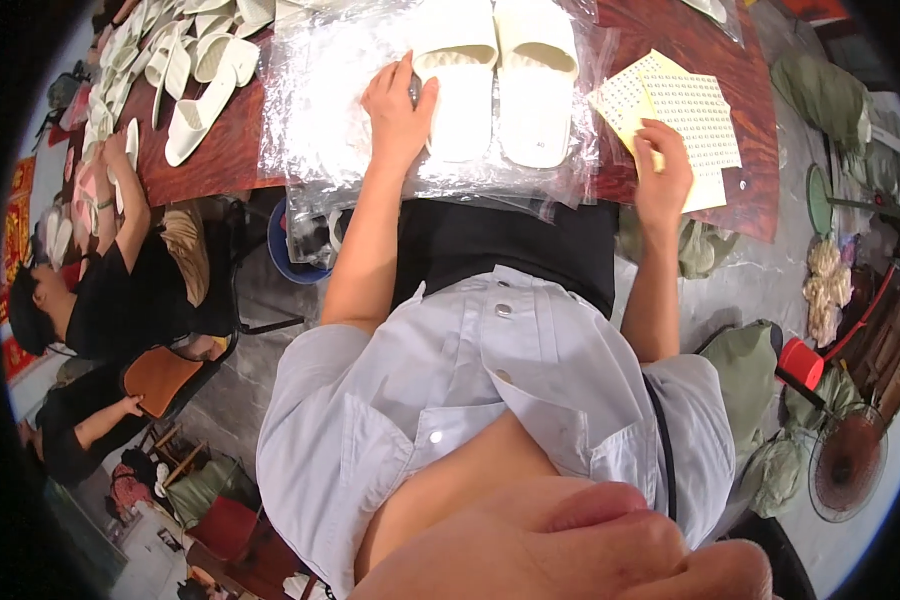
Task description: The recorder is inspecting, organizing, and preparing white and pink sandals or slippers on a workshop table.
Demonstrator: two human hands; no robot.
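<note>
Two cream slide slippers lie side by side in front of me, the left slipper point(462, 120) and the right slipper point(536, 110). A small dark mark shows on the right one's heel. My left hand point(400, 112) rests at the left slipper's outer edge, fingers apart, the thumb against its side. Under the slippers is a pile of clear plastic bags point(315, 110). My right hand point(664, 172) is over pale yellow sticker sheets point(698, 105), thumb and fingers curled together in a pinch. Whatever sits between those fingertips is too small to make out.
More cream slippers point(205, 110) are heaped on the left of the reddish-brown table point(760, 150). Beside that heap, a person in black point(120, 290) sits handling slippers. A blue bin point(295, 250) stands below the table edge. A round fan point(848, 462) is at lower right.
</note>
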